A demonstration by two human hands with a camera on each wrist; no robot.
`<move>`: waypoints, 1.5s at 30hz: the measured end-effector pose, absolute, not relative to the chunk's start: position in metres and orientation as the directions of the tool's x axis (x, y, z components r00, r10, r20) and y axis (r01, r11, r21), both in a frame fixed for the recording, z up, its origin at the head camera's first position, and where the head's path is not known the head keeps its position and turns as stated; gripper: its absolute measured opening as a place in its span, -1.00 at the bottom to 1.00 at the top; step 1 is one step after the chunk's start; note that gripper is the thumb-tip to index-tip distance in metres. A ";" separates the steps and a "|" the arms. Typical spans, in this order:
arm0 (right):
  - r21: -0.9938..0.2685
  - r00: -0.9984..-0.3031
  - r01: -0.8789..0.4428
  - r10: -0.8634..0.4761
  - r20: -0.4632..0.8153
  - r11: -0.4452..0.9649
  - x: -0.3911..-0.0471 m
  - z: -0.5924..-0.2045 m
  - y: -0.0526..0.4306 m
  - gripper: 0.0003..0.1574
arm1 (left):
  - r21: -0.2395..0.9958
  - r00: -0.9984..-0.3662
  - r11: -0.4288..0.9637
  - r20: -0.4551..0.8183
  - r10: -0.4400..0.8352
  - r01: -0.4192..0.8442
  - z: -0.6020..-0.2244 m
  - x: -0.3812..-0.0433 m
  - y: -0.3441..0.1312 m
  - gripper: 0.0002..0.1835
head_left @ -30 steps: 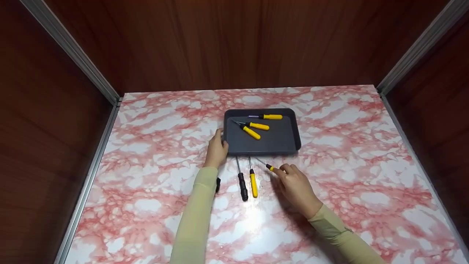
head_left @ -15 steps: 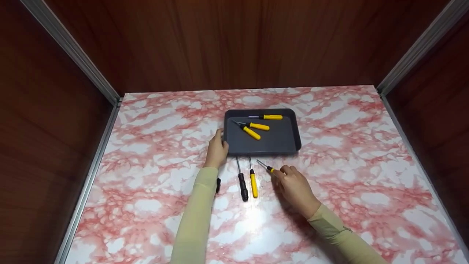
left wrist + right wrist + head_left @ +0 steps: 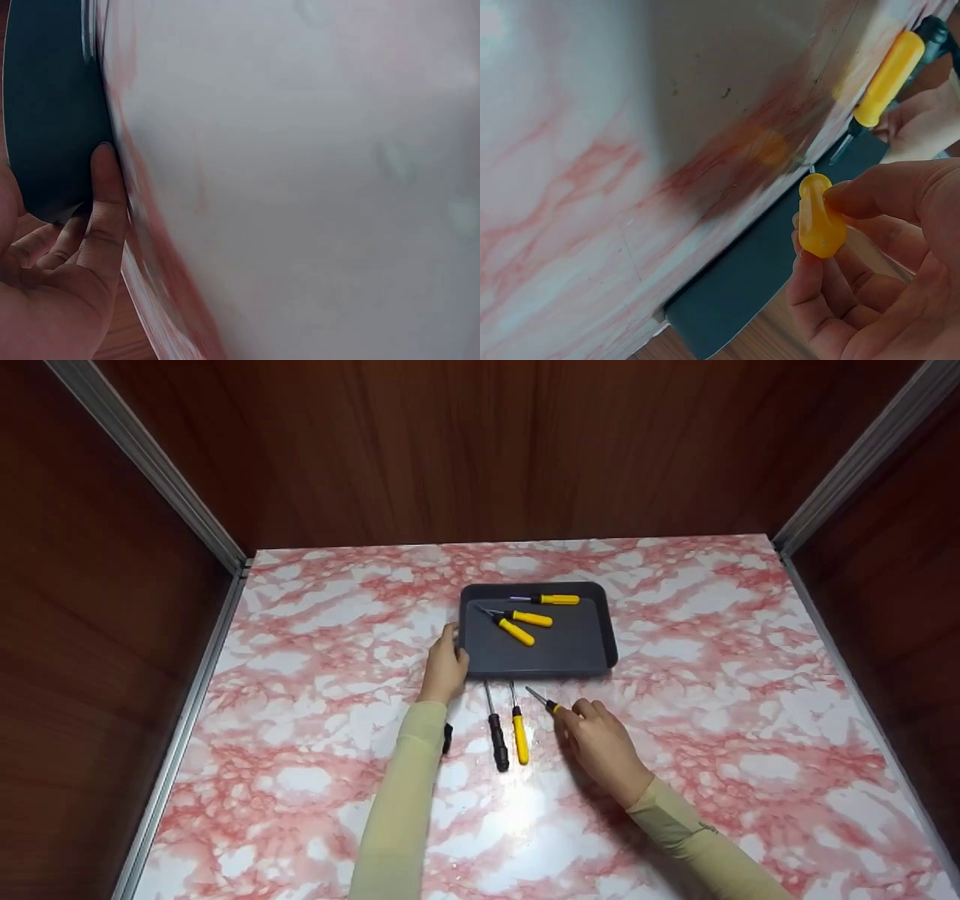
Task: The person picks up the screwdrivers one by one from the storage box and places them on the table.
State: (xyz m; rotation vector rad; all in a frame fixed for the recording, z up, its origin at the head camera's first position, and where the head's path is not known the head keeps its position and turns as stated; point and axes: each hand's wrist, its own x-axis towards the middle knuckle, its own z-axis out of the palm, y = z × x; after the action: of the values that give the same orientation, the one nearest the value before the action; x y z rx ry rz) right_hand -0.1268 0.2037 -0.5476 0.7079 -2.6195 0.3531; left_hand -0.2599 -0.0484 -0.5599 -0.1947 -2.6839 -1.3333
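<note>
1. The held screwdriver (image 3: 553,706) points its metal shaft away from the person and to the left, at the tray (image 3: 577,651); its long axis runs slantwise, the yellow handle end lying back toward the right hand (image 3: 604,746).
2. Its tip stops just short of the tray's near wall. Whether the tip touches the surface (image 3: 322,720) cannot be told.
3. Against the frame from one second ago, that tip sits slightly farther from the tray; the tray, its contents and the left hand (image 3: 445,667) look the same.
4. In the right wrist view the handle lies between the thumb and fingers (image 3: 808,283), closed up to the handle's width in a pinch; the butt faces the camera, and the shaft extends beyond the grip.
5. The left hand grips the tray's near left corner, thumb and fingers bent around it, with no more gap than the wall fills.
6. Between the hands, a black screwdriver (image 3: 497,742) and a yellow screwdriver (image 3: 520,735) lie side by side, apart, shafts toward the tray.
7. Inside the tray are three yellow-handled screwdrivers (image 3: 559,600), two with shafts close together.
8. A black object (image 3: 447,739) shows beside the left sleeve (image 3: 401,787), partly hidden.
</note>
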 end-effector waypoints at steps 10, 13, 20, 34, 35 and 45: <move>-0.144 -0.809 -0.510 -0.417 0.414 0.848 -0.126 -0.547 0.200 -0.82 | 0.788 -0.990 0.599 0.127 0.067 0.142 -0.561 -0.260 -0.049 -0.52; -0.150 -0.817 -0.505 -0.415 0.400 0.850 -0.125 -0.547 0.197 -0.80 | 0.787 -0.990 0.601 0.130 0.059 0.139 -0.561 -0.260 -0.049 -0.52; -0.167 -0.824 -0.500 -0.408 0.394 0.849 -0.122 -0.547 0.192 -0.76 | 0.780 -0.986 0.606 0.158 0.052 0.158 -0.560 -0.260 -0.048 -0.52; -0.219 -0.825 -0.511 -0.404 0.395 0.831 -0.117 -0.551 0.179 -0.85 | 0.770 -0.976 0.607 0.209 0.052 0.197 -0.561 -0.260 -0.048 -0.52; -0.225 -0.827 -0.509 -0.400 0.395 0.831 -0.117 -0.552 0.178 -0.85 | 0.770 -0.977 0.607 0.206 0.053 0.196 -0.561 -0.260 -0.048 -0.52; -0.209 -0.834 -0.492 -0.388 0.393 0.845 -0.116 -0.554 0.168 -0.87 | 0.780 -0.980 0.599 0.190 0.050 0.182 -0.560 -0.260 -0.048 -0.52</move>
State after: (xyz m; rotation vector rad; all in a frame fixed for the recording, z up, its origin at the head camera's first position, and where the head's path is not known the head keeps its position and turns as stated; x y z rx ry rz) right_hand -0.1159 0.1681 -0.5540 0.6616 -2.6856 0.4329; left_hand -0.2595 -0.0483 -0.5604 -0.1955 -2.6739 -1.3304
